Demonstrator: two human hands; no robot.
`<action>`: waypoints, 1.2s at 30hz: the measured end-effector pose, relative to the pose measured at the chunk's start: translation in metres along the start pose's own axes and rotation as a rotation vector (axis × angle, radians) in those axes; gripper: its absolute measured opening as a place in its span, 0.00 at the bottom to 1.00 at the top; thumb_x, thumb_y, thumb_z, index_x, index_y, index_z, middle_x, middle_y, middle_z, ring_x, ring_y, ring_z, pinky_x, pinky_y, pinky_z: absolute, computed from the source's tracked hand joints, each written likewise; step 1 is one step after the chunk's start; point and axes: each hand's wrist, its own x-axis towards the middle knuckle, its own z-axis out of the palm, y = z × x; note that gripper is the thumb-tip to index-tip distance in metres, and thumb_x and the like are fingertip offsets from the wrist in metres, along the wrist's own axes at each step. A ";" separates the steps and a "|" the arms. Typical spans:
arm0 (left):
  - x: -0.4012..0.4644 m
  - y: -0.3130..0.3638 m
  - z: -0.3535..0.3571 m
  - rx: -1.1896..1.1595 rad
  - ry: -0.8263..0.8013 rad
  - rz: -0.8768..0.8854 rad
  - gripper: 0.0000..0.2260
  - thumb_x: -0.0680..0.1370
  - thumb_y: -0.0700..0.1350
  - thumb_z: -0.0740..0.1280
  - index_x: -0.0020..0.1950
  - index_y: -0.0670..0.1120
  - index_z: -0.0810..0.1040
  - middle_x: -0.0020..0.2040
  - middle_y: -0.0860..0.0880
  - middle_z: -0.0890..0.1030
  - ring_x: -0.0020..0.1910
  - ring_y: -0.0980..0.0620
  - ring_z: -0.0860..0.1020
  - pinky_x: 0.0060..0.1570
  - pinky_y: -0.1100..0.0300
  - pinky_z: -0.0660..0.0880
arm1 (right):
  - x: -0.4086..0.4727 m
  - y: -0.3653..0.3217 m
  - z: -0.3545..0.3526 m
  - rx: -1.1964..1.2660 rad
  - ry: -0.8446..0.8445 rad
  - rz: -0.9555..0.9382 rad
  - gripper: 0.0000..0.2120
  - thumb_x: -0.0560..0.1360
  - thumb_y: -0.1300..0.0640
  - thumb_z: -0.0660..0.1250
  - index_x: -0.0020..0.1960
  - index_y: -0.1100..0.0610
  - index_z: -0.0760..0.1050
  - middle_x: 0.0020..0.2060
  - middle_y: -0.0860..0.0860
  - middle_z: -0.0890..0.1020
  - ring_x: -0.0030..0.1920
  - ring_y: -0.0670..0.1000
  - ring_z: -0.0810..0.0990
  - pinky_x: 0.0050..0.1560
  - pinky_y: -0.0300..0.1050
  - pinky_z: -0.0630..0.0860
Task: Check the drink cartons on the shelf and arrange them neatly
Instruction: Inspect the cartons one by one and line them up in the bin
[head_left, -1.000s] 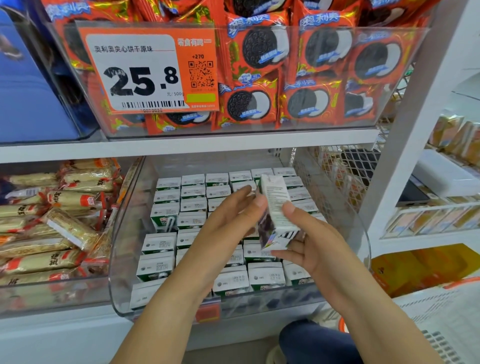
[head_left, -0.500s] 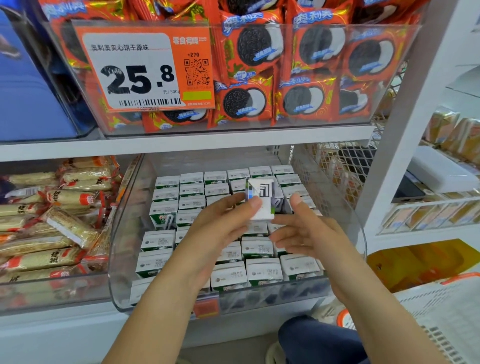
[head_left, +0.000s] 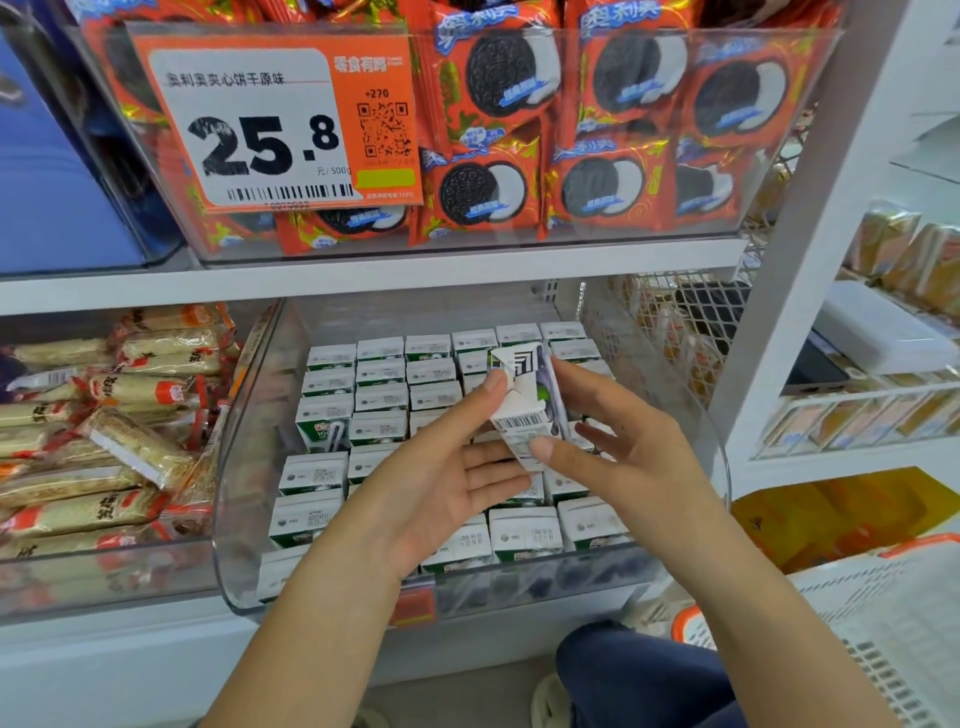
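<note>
drink carton (head_left: 524, 400): small white carton, held up above the rows in the bin, tilted, folded end up toward 12 o'clock, barcode face near its lower end toward 6.
left hand (head_left: 447, 473): palm up, at 7 o'clock of the carton; forefinger tip presses the carton's left edge, other fingers straight and slightly spread under it.
right hand (head_left: 623, 447): at 4 o'clock of the carton; thumb tip on the barcode end, forefinger along the right side, so it pinches the carton; remaining fingers loosely spread below.
carton rows (head_left: 379, 400): white and green cartons standing upright, packed in rows; one at 9 o'clock of the held carton shows a green side with a straw.
clear bin (head_left: 244, 467): transparent curved-front tub on the lower shelf, holds the rows.
price tag (head_left: 280, 119): orange and white, reads 25.8, at 11 o'clock on the upper bin front.
cookie packs (head_left: 613, 104): orange packets at 12 to 1 o'clock, upper shelf.
wafer bars (head_left: 93, 447): wrapped bars piled at 9 o'clock, neighbouring bin.
basket (head_left: 883, 613): white with an orange rim, at 4 o'clock, low.
</note>
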 end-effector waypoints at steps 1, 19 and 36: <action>0.000 0.000 0.000 0.004 -0.009 0.002 0.32 0.64 0.61 0.74 0.63 0.47 0.78 0.57 0.40 0.82 0.57 0.43 0.81 0.55 0.53 0.79 | 0.000 0.000 -0.001 0.007 -0.001 -0.004 0.27 0.65 0.49 0.71 0.64 0.41 0.71 0.56 0.33 0.79 0.58 0.36 0.76 0.56 0.29 0.72; -0.005 -0.004 0.003 0.537 -0.022 0.093 0.21 0.61 0.56 0.73 0.53 0.54 0.83 0.51 0.49 0.84 0.50 0.55 0.82 0.52 0.61 0.79 | 0.001 -0.004 -0.003 0.235 0.226 0.258 0.30 0.55 0.36 0.69 0.53 0.48 0.78 0.42 0.47 0.86 0.44 0.45 0.84 0.49 0.42 0.78; 0.002 -0.011 -0.001 0.783 0.335 0.534 0.20 0.65 0.45 0.79 0.50 0.60 0.75 0.49 0.68 0.79 0.48 0.68 0.78 0.44 0.74 0.73 | 0.003 -0.003 -0.009 0.432 0.234 0.285 0.13 0.73 0.50 0.67 0.56 0.52 0.80 0.44 0.50 0.86 0.45 0.47 0.84 0.46 0.40 0.81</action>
